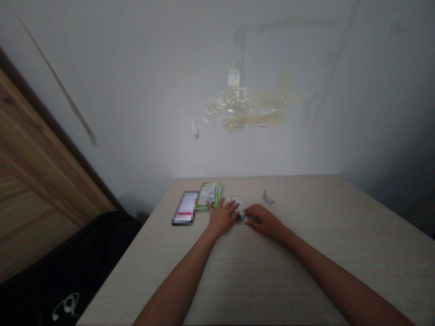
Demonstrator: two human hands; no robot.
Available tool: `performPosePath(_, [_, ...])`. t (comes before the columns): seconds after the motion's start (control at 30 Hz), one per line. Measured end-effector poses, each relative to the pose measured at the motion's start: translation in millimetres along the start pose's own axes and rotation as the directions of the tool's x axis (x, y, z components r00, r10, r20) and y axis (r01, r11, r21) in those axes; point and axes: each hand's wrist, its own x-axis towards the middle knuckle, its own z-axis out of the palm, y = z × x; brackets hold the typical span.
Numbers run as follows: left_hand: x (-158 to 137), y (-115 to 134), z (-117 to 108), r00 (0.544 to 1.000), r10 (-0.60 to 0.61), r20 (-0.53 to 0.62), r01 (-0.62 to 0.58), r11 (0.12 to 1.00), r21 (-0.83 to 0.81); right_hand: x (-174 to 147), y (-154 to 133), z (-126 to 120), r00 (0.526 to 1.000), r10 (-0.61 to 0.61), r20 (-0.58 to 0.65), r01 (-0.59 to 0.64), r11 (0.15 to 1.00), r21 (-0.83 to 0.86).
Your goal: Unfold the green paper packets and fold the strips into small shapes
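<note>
A small, narrow, colourful printed packet lies on the table between my two hands. My left hand is spread with its palm down. Its outer fingers reach the packet's left side, while its thumb side is at the lower edge of a stack of green-and-white printed packets. From the right, my right hand curls its thumb and fingers at the small packet's right edge. Exactly how the fingertips grip there is too small to see clearly.
A phone, its screen pixelated, lies left of the green stack. A small crumpled wrapper is on the table beyond my right hand. The wall behind has tape remnants. A black bag and wooden panel stand left.
</note>
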Motion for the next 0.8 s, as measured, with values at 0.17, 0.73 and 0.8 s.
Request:
performPosePath(0.17, [0,1,-2,1.000,-0.005,-0.015,0.005,1.000,-0.008,0,2,1,1.000,-0.011,-0.005,0.011,1.000,0.008])
performPosePath(0.73, [-1,7,-10,0.992,0.048,-0.115,-0.065,0.987,-0.148,-3,14,7,0.993,0.055,-0.104,-0.055,0.998,-0.002])
performPosePath(0.8, [-1,8,-11,0.992,0.063,-0.110,-0.081,0.983,-0.163,-3,16,8,0.991,0.056,-0.118,-0.057,0.998,-0.009])
